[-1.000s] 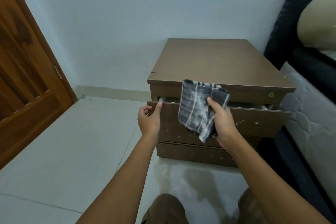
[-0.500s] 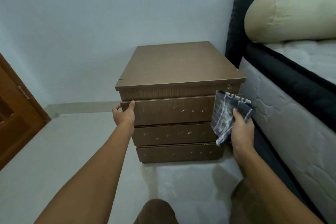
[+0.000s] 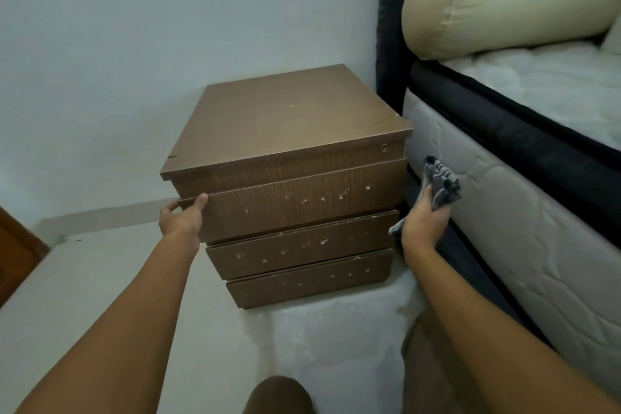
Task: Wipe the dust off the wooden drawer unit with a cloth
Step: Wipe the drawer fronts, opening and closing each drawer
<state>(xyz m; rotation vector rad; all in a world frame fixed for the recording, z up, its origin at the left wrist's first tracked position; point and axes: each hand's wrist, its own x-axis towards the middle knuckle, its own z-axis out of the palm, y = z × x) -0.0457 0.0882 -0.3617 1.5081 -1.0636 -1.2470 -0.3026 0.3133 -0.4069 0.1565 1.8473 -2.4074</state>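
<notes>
As left hand [image 3: 183, 220] grips drawer [image 3: 302, 208], right hand [image 3: 423, 225] half-hides cloth [image 3: 441, 182]

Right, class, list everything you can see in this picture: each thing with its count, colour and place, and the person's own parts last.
drawer unit: one, brown wood, on the floor between wall and bed
drawers: three, brown with pale specks, stacked in its front
cloth: one, grey with pale stripes, right of the unit
bolster: one, cream, on the mattress
mattress: one, white quilted, right side
headboard: one, dark, against the wall
door: one, brown wood, far left
floor: pale
left hand: one, grips the top drawer at its left end
right hand: one, holds the cloth
knees: two, brown trousers, bottom edge
</notes>
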